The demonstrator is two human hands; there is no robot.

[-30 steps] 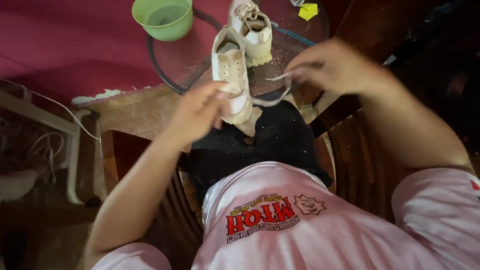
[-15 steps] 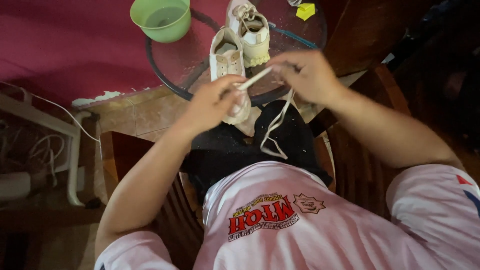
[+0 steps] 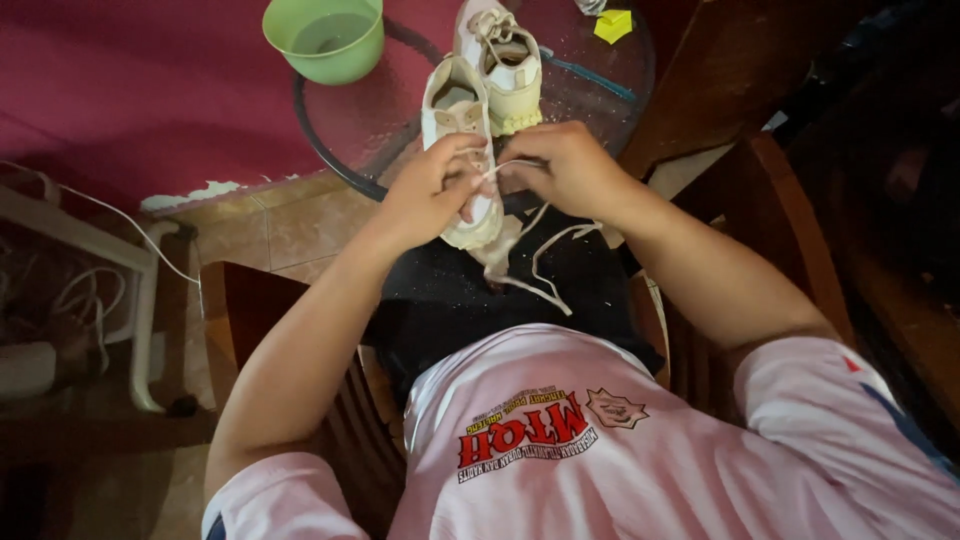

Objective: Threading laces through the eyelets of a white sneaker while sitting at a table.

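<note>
A cream sneaker (image 3: 455,115) lies on the round glass table (image 3: 600,75), its toe pointing toward me. My left hand (image 3: 430,190) and my right hand (image 3: 560,165) meet over the toe end, both pinching a white shoelace (image 3: 545,255). The lace runs taut between the fingers, and its loose ends hang down over my dark lap. A second cream sneaker (image 3: 510,55) stands just behind the first, laced.
A green plastic bowl (image 3: 325,35) sits at the table's left edge. A yellow scrap (image 3: 612,25) lies at the far side of the glass. Wooden chair arms (image 3: 780,210) flank me. White cables and a white frame (image 3: 90,280) are on the floor at left.
Both hands have drawn together over the near sneaker's toe. The right hand came in from the right with the lace, and the lace now hangs in loops over my lap.
</note>
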